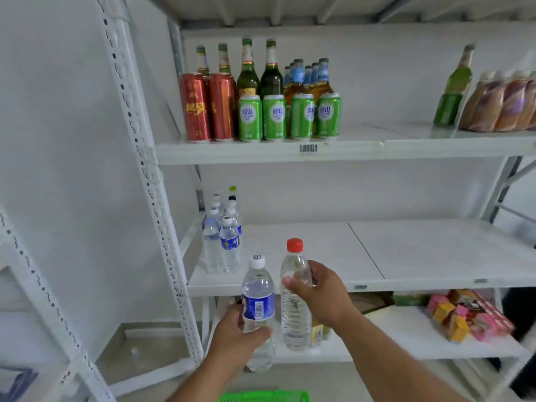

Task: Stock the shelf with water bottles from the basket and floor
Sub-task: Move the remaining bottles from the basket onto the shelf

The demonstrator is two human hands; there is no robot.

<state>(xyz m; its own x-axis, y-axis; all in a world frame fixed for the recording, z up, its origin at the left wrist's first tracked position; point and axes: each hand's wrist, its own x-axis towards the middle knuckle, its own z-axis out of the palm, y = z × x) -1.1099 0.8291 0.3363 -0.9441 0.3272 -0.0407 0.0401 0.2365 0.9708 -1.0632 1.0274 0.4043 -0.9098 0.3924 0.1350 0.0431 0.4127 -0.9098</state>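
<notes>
My left hand [235, 336] grips a water bottle with a white cap and a blue label [258, 306], held upright in front of the middle shelf [406, 256]. My right hand [322, 294] grips a clear water bottle with a red cap [294, 311], just right of the first one. Both bottles are below and in front of the shelf's front edge. Several water bottles [222, 242] stand in a cluster at the left end of the middle shelf. The green basket [264, 396] shows only its rim at the bottom edge.
The top shelf [362, 149] holds red cans [208, 107], green cans [290, 116] and glass bottles behind them, plus bottles at the far right. The bottom shelf carries colourful small boxes [467, 317] at the right. A white perforated upright [145, 169] stands to the left.
</notes>
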